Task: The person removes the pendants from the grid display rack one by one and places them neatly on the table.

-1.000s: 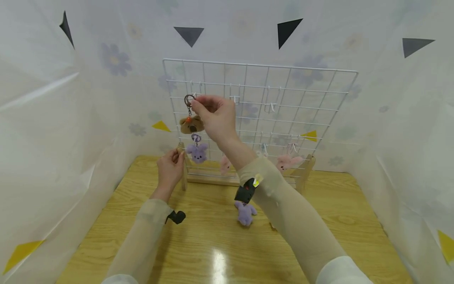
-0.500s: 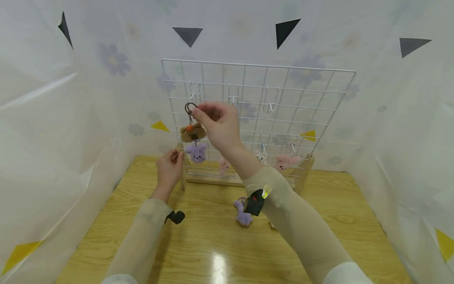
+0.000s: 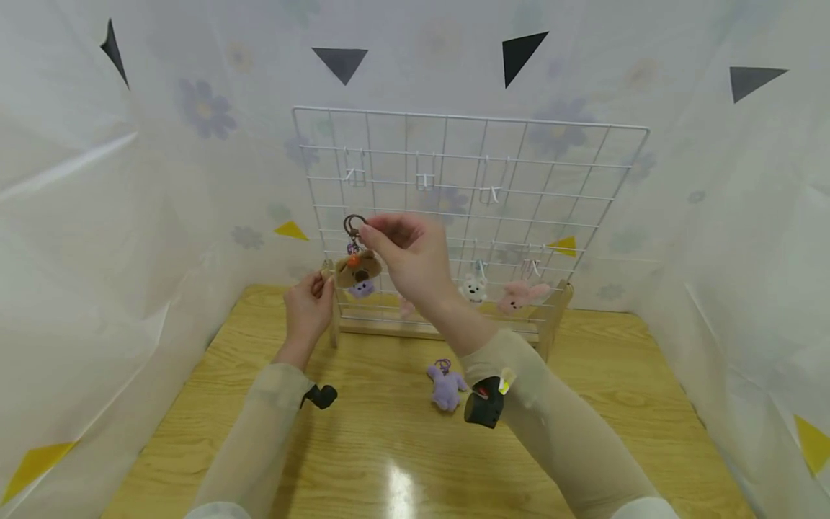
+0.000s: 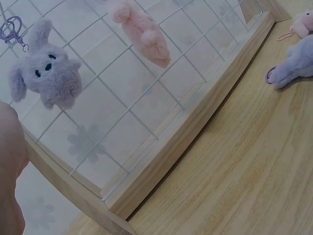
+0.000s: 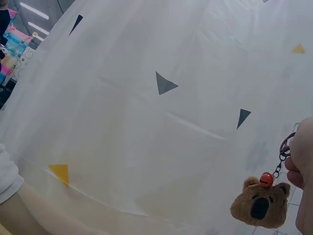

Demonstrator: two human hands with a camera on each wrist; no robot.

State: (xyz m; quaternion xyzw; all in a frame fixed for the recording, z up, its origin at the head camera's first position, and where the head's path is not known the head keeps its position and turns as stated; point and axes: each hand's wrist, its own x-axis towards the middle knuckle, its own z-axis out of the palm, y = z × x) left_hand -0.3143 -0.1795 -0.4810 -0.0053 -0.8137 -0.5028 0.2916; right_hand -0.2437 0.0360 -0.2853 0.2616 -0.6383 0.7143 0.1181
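My right hand [image 3: 418, 259] pinches the dark metal ring [image 3: 354, 225] of a brown koala-like plush keychain [image 5: 261, 205]. An orange bell [image 5: 266, 179] sits at the top of the plush head, which dangles on a short chain. In the head view it hangs in front of a purple plush keychain [image 3: 362, 290], partly covering it; that one hangs from the rack. With its fingers curled, my left hand [image 3: 308, 306] grips the left wooden post [image 3: 334, 324] of the white wire grid rack [image 3: 551, 180]. In the left wrist view, that hand shows only at the left edge.
Bare white hooks [image 3: 424, 180] line the rack's upper part. Lower down hang a white bear plush [image 3: 474, 288] and pink plushes [image 3: 519, 297]. Another purple plush keychain [image 3: 445, 389] lies on the wooden table [image 3: 363, 447], with a pink plush [image 4: 304, 23] beyond it.
My right hand has come down with the brown keychain, from upper-left hook height to just above the hanging purple plush, shifting slightly right. The left hand stays at the post.
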